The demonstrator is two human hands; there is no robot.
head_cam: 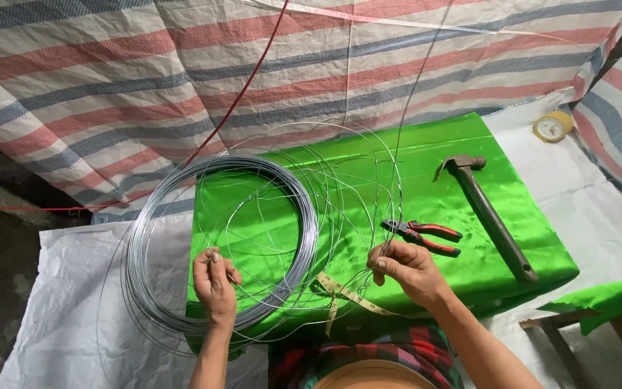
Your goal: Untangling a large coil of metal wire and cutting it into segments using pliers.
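Observation:
A large coil of grey steel wire (181, 216) lies half on a shiny green cloth (462, 151) and half on white sheeting. Loose loops of thin wire (340, 180) spring up from it over the cloth. My left hand (215, 287) pinches a wire strand at the coil's near edge. My right hand (404, 268) grips another wire strand that rises steeply away from me. Red-handled pliers (426, 235) lie just beyond my right hand. A yellow tape measure (347, 294) trails between my hands.
A claw hammer (491, 216) lies on the green cloth to the right. A small round yellow clock (552, 126) sits far right on white sheeting (59, 302). A striped tarp (181, 65) hangs behind, crossed by a red cord (250, 79). A wooden stool (577, 324) with green cloth stands at lower right.

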